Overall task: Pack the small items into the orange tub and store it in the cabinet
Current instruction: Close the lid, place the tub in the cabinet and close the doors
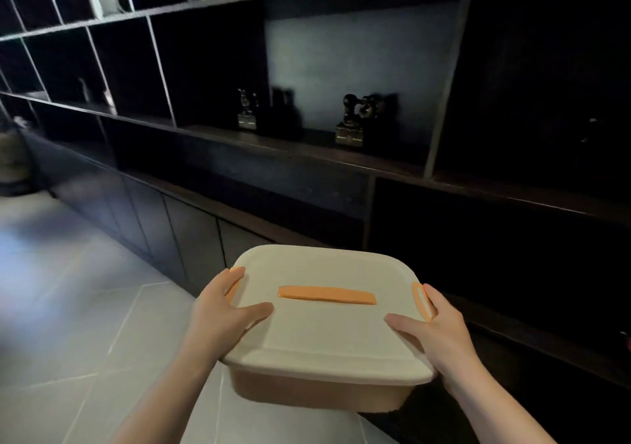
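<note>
Gripping the lidded orange tub (324, 389) at nine and three o'clock, left hand (218, 310) and right hand (440, 331) clasp rigid, probably light, slick plastic.

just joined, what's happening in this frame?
A person carries a closed orange plastic tub with a cream lid toward a dark cabinet wall. The left hand and right hand each hold a side, thumbs on the lid. The lid is on; the tub is not yet stored, and the lower cabinet doors look closed.
</note>
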Motion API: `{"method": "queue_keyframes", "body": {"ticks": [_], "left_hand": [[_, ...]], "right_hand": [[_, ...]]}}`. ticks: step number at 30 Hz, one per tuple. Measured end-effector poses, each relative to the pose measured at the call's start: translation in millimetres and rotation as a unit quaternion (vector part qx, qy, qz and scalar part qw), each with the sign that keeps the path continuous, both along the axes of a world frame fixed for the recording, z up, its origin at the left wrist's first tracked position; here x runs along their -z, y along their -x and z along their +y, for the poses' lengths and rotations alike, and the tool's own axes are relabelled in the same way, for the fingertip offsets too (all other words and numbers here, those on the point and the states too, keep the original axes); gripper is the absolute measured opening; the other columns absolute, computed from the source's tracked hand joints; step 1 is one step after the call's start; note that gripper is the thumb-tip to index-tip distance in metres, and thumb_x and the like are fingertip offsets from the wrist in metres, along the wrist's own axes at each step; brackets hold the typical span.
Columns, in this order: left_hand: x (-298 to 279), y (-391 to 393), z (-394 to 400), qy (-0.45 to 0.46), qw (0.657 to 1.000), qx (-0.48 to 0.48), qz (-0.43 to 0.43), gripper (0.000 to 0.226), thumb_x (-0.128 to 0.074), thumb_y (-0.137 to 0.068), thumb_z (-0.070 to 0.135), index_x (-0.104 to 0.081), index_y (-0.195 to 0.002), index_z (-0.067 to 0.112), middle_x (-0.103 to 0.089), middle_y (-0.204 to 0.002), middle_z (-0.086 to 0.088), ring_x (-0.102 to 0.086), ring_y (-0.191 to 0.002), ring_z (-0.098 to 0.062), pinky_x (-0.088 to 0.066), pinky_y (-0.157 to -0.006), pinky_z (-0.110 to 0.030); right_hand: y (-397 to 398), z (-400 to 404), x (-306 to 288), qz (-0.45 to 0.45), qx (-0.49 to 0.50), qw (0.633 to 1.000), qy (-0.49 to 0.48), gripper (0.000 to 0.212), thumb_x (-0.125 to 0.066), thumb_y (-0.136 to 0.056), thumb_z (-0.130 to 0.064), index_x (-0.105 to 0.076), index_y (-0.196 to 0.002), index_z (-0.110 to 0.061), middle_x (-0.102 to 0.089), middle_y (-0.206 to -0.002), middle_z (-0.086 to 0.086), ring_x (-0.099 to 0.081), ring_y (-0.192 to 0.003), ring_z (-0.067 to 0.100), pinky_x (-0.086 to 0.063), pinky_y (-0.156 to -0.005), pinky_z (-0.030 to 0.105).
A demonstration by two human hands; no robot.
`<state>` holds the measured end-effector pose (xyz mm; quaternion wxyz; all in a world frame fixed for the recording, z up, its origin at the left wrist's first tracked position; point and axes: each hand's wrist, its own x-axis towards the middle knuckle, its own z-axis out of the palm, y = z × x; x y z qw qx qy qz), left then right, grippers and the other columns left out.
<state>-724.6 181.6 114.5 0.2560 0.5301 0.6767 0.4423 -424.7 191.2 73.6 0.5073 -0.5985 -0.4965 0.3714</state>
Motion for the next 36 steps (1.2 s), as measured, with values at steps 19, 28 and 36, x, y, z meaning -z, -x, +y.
{"method": "queue_keyframes", "body": {"ticks": [19, 28, 36], "left_hand": [[20.9, 167.6, 84.0, 0.032, 0.997, -0.055, 0.036, 0.084, -0.085, -0.062, 0.033, -0.046, -0.136, 0.023, -0.050, -0.138, 0.001, -0.048, -0.120, -0.019, -0.040, -0.099, -0.039], [35.4, 182.0, 147.7, 0.006, 0.993, -0.111, -0.026, 0.084, -0.088, -0.059, 0.021, -0.051, -0.134, 0.020, -0.051, -0.138, 0.002, -0.051, -0.119, -0.015, -0.040, -0.100, -0.034], [43.0, 206.6, 217.5, 0.003, 0.987, -0.149, -0.061, 0.085, -0.090, -0.054, 0.017, -0.054, -0.131, 0.019, -0.057, -0.133, 0.002, -0.053, -0.113, -0.009, -0.039, -0.096, -0.026]], "right_hand": [[163.8, 122.1, 13.5, 0.067, -0.065, 0.995, 0.044, 0.086, -0.088, -0.061, -0.021, -0.048, -0.137, -0.022, -0.063, -0.113, -0.005, -0.062, -0.099, 0.016, -0.052, -0.075, 0.032], [191.1, 218.6, 17.2, 0.090, -0.097, 0.991, 0.021, 0.090, -0.088, -0.062, -0.015, -0.044, -0.140, -0.023, -0.062, -0.106, -0.009, -0.062, -0.096, 0.013, -0.052, -0.070, 0.030], [221.5, 309.0, 15.1, 0.093, -0.139, 0.986, 0.028, 0.064, -0.084, -0.062, 0.003, -0.058, -0.107, -0.034, -0.064, -0.087, -0.017, -0.065, -0.073, -0.001, -0.047, -0.048, 0.010]]}}
